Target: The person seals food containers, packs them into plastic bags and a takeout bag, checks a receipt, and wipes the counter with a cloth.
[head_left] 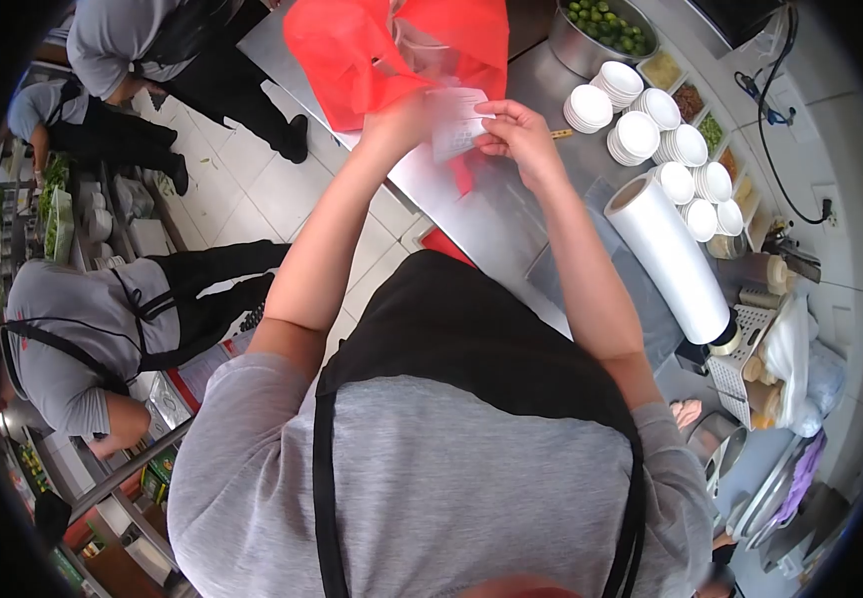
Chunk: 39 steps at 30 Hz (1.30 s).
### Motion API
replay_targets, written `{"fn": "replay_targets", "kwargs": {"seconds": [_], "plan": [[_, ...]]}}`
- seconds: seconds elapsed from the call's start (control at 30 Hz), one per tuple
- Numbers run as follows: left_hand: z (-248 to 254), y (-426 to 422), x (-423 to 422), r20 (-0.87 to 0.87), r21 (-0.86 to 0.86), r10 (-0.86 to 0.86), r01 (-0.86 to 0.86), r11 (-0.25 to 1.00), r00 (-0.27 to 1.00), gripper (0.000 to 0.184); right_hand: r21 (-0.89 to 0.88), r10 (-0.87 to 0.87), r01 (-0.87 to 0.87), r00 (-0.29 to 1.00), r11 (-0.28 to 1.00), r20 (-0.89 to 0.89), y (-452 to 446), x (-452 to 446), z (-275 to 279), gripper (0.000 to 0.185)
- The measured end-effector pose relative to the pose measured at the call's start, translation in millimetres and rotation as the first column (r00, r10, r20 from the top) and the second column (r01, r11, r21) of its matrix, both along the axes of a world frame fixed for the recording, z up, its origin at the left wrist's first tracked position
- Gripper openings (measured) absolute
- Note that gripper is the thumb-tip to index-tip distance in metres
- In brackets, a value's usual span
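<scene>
A small white printed paper [456, 122] is held up above the steel counter [471, 204]. My right hand [518, 138] pinches its right edge between thumb and fingers. At its left side is my left hand [399, 122], its fingers blurred and partly hidden by the paper and the red bag, so its grip cannot be made out. The red bag [347, 60] stands open just beyond my hands, with something pale and translucent inside. A red strap hangs down below the paper.
Stacks of white cups [635, 138] and a metal pot of green limes [606, 28] stand at the right. Nearer are a large plastic film roll [666, 259] and a white basket [740, 364]. Several co-workers [83, 309] stand at the left.
</scene>
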<state>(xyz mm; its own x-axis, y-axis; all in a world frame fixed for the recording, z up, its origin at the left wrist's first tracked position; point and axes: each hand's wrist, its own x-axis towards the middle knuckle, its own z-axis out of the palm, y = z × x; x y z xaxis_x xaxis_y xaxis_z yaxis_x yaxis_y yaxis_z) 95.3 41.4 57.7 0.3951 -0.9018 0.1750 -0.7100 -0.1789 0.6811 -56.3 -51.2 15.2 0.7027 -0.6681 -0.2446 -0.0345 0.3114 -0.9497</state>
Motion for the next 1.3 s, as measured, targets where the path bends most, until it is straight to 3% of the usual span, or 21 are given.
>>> {"fn": "replay_targets", "kwargs": {"seconds": [0.2, 0.27, 0.3, 0.33, 0.4, 0.43, 0.53, 0.6, 0.63, 0.7, 0.73, 0.8, 0.93, 1.03, 1.07, 1.17, 1.3], "plan": [[3, -13, 10, 0.033, -0.04, -0.002, 0.003, 0.999, 0.999, 0.027, -0.003, -0.019, 0.019, 1.0, 1.0, 0.015, 2, -6, 3, 0.019], [26, -19, 16, 0.1, 0.068, 0.139, -0.147, 0.987, 0.985, 0.03, 0.001, -0.023, 0.023, 0.999, 1.0, 0.027, 3, -7, 4, 0.019], [43, -14, -2, -0.026, 0.07, 0.204, -0.202, 0.977, 0.979, 0.041, 0.003, -0.023, 0.023, 0.999, 1.0, 0.029, 3, -7, 4, 0.019], [39, -13, 1, -0.024, 0.069, 0.204, -0.202, 0.977, 0.979, 0.041, 0.003, -0.023, 0.023, 0.999, 1.0, 0.032, 3, -7, 5, 0.019], [17, -9, 16, 0.248, 0.272, 0.041, -0.111, 0.956, 0.968, 0.052, -0.002, -0.019, 0.019, 0.999, 1.0, 0.029, 2, -6, 4, 0.019], [7, -7, 22, 0.25, 0.272, 0.041, -0.111, 0.956, 0.967, 0.052, -0.005, -0.016, 0.016, 1.0, 1.0, 0.023, 2, -6, 4, 0.019], [-9, -2, 36, 0.505, 0.054, 0.144, -0.198, 0.979, 0.851, 0.053, 0.002, -0.021, 0.021, 0.999, 1.0, 0.046, 4, -7, 4, 0.019], [-12, -4, 47, 0.307, -0.148, 0.31, -0.277, 0.95, 0.9, 0.049, 0.01, -0.02, 0.019, 0.999, 1.0, 0.049, 4, -6, 5, 0.019], [-6, 0, 45, 0.306, -0.148, 0.31, -0.277, 0.949, 0.9, 0.049, 0.015, -0.017, 0.016, 0.998, 1.0, 0.056, 4, -5, 6, 0.02], [10, 14, 36, -0.13, 0.01, 0.277, -0.278, 0.961, 0.952, 0.035, 0.014, -0.01, 0.009, 0.998, 1.0, 0.057, 4, -5, 7, 0.02], [3, 19, 33, -0.13, 0.01, 0.277, -0.278, 0.961, 0.952, 0.035, 0.014, -0.004, 0.004, 0.998, 1.0, 0.059, 5, -5, 7, 0.021], [-25, 30, 26, -0.482, -0.001, 0.111, -0.127, 0.992, 0.869, 0.028, 0.006, 0.0, 0.0, 0.998, 1.0, 0.057, 5, -4, 6, 0.021], [-42, 47, 3, -0.636, 0.07, 0.112, -0.087, 0.994, 0.763, 0.023, 0.007, -0.001, 0.0, 0.998, 1.0, 0.058, 6, -4, 4, 0.023], [-41, 53, -8, -0.872, 0.055, 0.103, -0.115, 0.992, 0.479, 0.019, -0.024, 0.007, -0.007, 1.0, 1.0, -0.002, 8, -3, 8, 0.023], [-42, 53, -10, -0.872, 0.054, 0.106, -0.121, 0.991, 0.477, 0.019, -0.025, 0.013, -0.013, 1.0, 1.0, -0.004, 9, -2, 8, 0.023], [-49, 54, -12, -0.978, 0.009, 0.039, -0.147, 0.989, 0.203, 0.021, -0.05, 0.019, -0.02, 1.0, 0.999, -0.02, 9, 1, 5, 0.023], [-48, 53, -17, -0.995, -0.009, 0.01, -0.19, 0.982, 0.099, 0.02, -0.03, 0.012, -0.011, 1.0, 0.999, 0.006, 10, 2, 2, 0.021]]}}
